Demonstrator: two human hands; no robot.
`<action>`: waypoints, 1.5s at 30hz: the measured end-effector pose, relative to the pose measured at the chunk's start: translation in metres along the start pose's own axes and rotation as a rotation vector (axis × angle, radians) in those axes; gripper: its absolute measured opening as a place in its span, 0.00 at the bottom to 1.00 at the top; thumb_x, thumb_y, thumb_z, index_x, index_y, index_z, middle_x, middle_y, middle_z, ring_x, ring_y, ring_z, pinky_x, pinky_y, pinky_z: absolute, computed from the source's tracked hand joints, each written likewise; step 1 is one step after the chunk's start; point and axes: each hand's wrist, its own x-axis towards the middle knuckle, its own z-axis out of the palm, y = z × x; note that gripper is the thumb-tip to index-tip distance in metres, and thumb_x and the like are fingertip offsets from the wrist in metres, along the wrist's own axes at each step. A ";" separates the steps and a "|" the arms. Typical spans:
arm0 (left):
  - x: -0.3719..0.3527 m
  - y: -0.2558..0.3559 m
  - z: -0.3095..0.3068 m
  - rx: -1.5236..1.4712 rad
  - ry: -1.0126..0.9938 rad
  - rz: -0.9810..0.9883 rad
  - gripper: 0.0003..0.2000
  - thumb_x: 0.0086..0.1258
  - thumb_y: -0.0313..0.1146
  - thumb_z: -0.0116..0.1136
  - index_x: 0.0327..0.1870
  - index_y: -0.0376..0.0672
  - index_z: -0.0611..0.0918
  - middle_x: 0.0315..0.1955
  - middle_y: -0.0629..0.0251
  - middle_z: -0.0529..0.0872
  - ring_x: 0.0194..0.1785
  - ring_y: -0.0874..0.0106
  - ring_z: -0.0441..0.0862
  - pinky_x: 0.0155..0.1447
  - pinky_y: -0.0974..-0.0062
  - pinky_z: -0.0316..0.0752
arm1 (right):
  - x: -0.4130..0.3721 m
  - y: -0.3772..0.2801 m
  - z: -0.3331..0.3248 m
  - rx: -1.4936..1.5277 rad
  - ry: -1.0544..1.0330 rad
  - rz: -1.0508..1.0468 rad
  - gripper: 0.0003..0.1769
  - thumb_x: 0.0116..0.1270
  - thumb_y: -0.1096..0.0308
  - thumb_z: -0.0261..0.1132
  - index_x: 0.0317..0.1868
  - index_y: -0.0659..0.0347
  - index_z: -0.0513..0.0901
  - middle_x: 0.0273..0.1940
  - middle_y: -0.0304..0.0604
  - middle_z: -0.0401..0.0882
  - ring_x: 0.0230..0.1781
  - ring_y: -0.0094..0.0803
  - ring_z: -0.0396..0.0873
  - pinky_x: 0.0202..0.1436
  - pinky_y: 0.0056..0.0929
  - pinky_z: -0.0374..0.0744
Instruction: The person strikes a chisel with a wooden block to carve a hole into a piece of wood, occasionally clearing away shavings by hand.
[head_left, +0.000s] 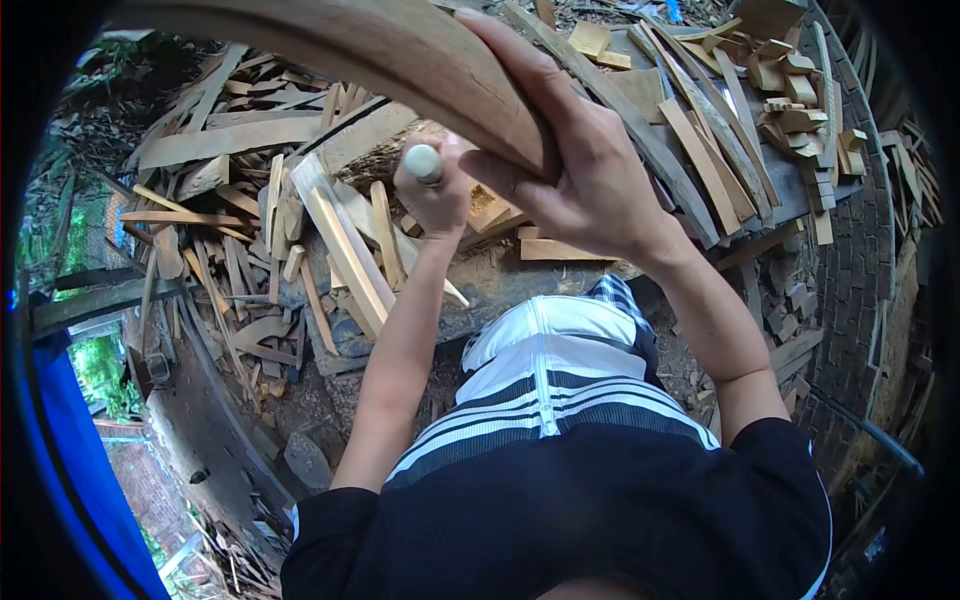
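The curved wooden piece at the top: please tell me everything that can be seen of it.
The curved wooden piece is long, smooth and brown, and it bends in an arc across the top of the view. Fine grain lines show on its face. Its far end leaves the picture at the upper left. The right hand grips its near end, fingers laid over it. Just below, the left hand is closed around a pale tool handle; any contact with the wood is hidden.

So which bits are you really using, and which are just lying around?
In use:
- curved wood piece, gripped by the right hand
- pale-handled tool, gripped by the left hand

Lying about:
- loose wood strips
- small offcut blocks
- blue sheet
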 end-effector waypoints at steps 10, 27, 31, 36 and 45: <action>0.001 -0.016 -0.003 -0.017 0.041 0.002 0.07 0.61 0.28 0.63 0.33 0.33 0.79 0.26 0.69 0.84 0.30 0.74 0.81 0.40 0.73 0.77 | -0.014 0.008 0.009 -0.177 -0.247 0.134 0.48 0.60 0.64 0.69 0.78 0.39 0.55 0.39 0.51 0.83 0.37 0.49 0.84 0.37 0.42 0.82; 0.032 -0.009 -0.054 -0.398 0.500 -0.347 0.16 0.73 0.37 0.57 0.23 0.47 0.68 0.12 0.74 0.67 0.12 0.82 0.62 0.18 0.81 0.57 | -0.048 0.039 0.018 -0.117 -0.307 0.503 0.43 0.66 0.51 0.66 0.77 0.43 0.57 0.39 0.61 0.83 0.42 0.57 0.83 0.48 0.49 0.78; 0.020 -0.001 -0.036 -0.312 0.403 -0.241 0.16 0.74 0.37 0.58 0.25 0.47 0.68 0.13 0.74 0.68 0.14 0.82 0.64 0.19 0.80 0.62 | -0.051 0.036 0.017 -0.151 -0.359 0.552 0.43 0.65 0.51 0.66 0.77 0.43 0.57 0.39 0.61 0.83 0.43 0.57 0.83 0.49 0.49 0.77; -0.008 -0.001 -0.026 -0.110 0.198 -0.171 0.12 0.73 0.33 0.60 0.47 0.41 0.70 0.27 0.68 0.78 0.31 0.80 0.74 0.40 0.81 0.70 | -0.056 0.040 0.018 -0.141 -0.344 0.530 0.43 0.65 0.51 0.67 0.77 0.43 0.57 0.41 0.61 0.83 0.43 0.57 0.83 0.51 0.49 0.77; -0.044 -0.042 -0.049 0.476 -0.189 0.261 0.32 0.71 0.45 0.61 0.67 0.34 0.62 0.54 0.53 0.73 0.59 0.61 0.74 0.64 0.66 0.69 | -0.014 -0.009 -0.002 0.055 -0.118 0.003 0.50 0.55 0.65 0.73 0.78 0.40 0.58 0.46 0.54 0.85 0.40 0.48 0.85 0.42 0.41 0.83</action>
